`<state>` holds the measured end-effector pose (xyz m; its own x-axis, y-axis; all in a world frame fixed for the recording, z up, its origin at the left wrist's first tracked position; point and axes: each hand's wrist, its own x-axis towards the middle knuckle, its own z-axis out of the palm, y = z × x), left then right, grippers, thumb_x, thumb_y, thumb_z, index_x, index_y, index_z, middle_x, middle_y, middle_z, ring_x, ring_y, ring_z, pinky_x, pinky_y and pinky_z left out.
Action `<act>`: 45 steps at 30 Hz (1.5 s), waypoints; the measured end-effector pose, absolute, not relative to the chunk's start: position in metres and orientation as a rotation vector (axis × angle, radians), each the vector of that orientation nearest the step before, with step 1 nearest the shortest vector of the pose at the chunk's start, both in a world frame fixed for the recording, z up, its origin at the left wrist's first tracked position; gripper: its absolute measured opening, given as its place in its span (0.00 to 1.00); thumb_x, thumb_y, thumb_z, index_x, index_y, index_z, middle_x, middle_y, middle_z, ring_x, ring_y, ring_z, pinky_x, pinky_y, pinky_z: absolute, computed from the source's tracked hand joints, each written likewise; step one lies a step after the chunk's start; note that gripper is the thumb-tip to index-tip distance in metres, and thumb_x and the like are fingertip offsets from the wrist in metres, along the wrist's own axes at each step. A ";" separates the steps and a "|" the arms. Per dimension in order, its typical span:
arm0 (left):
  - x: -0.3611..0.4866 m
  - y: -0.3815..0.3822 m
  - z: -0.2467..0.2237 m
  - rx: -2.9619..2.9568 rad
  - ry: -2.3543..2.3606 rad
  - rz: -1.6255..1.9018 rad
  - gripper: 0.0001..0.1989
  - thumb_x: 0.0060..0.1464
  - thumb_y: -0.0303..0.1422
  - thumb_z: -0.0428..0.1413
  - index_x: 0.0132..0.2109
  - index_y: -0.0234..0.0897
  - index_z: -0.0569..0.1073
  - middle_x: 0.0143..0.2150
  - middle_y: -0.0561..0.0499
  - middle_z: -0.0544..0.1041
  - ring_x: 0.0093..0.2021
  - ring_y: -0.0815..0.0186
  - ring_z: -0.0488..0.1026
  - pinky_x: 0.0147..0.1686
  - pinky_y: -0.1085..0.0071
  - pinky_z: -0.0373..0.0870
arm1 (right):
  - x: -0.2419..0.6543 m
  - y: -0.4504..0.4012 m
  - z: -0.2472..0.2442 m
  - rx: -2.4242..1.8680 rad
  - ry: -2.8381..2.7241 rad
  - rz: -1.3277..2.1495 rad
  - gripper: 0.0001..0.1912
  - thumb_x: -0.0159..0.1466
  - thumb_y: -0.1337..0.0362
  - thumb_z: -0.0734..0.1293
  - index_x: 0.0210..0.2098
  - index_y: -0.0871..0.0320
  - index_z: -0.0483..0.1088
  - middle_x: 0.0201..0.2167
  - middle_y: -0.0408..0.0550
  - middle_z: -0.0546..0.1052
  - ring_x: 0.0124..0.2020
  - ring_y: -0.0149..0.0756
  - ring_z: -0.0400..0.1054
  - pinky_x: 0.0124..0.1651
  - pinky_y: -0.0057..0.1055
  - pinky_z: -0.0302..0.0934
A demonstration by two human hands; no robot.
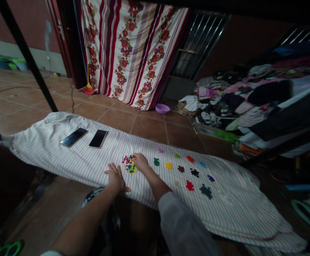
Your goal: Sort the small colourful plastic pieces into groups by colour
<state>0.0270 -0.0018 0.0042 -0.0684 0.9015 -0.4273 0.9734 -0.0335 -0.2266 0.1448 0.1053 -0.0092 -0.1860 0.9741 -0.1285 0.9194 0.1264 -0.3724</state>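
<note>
At far left a dark pole (28, 57) slants across the view in front of green tubs (5, 63) by the wall. On the striped cloth (51, 160) lie a left phone (73, 137) and a right phone (99, 138), side by side and apart. Next comes the mixed heap of small coloured pieces (129, 165), its right edge partly covered by the right hand (140, 161). Beyond the cloth hangs a floral curtain (124, 53), with a purple bowl (162, 108) near its hem. Single-colour clusters follow, among them green (156, 162), yellow (168, 165) and red (189, 185); clothes (237, 96) are piled farther right.

The left hand (115, 177) rests palm down by the near edge, fingers spread, grasping nothing. The right forearm angles in, fingers bent together at the heap; blurred and small, they leave me unable to tell whether a piece is pinched.
</note>
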 end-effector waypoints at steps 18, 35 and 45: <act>0.027 -0.002 0.003 2.047 2.057 -0.683 0.60 0.43 0.65 0.47 0.67 0.18 0.43 0.67 0.17 0.41 0.66 0.24 0.41 0.51 0.38 0.56 | 0.128 0.115 -0.001 -1.990 -2.306 0.533 0.12 0.64 0.67 0.62 0.41 0.51 0.77 0.43 0.48 0.74 0.43 0.33 0.69 0.41 0.26 0.58; 0.028 -0.001 0.015 1.990 2.031 -0.732 0.62 0.42 0.66 0.47 0.67 0.18 0.42 0.68 0.18 0.40 0.67 0.25 0.40 0.52 0.39 0.57 | 0.142 0.113 -0.020 -1.689 -2.087 0.559 0.06 0.59 0.71 0.63 0.33 0.57 0.73 0.33 0.45 0.77 0.36 0.32 0.69 0.39 0.24 0.57; 0.028 -0.003 0.018 1.994 2.041 -0.680 0.59 0.44 0.63 0.49 0.67 0.17 0.43 0.67 0.17 0.40 0.67 0.26 0.41 0.51 0.39 0.58 | 0.160 0.098 -0.030 -1.573 -1.977 0.604 0.10 0.58 0.72 0.64 0.37 0.58 0.74 0.33 0.45 0.76 0.34 0.31 0.69 0.39 0.24 0.59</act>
<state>0.0281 -0.0034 0.0182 -0.0645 0.8877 -0.4558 0.9837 -0.0203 -0.1788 0.1600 0.0985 -0.0300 -0.1749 0.9757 0.1324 0.7350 0.2188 -0.6418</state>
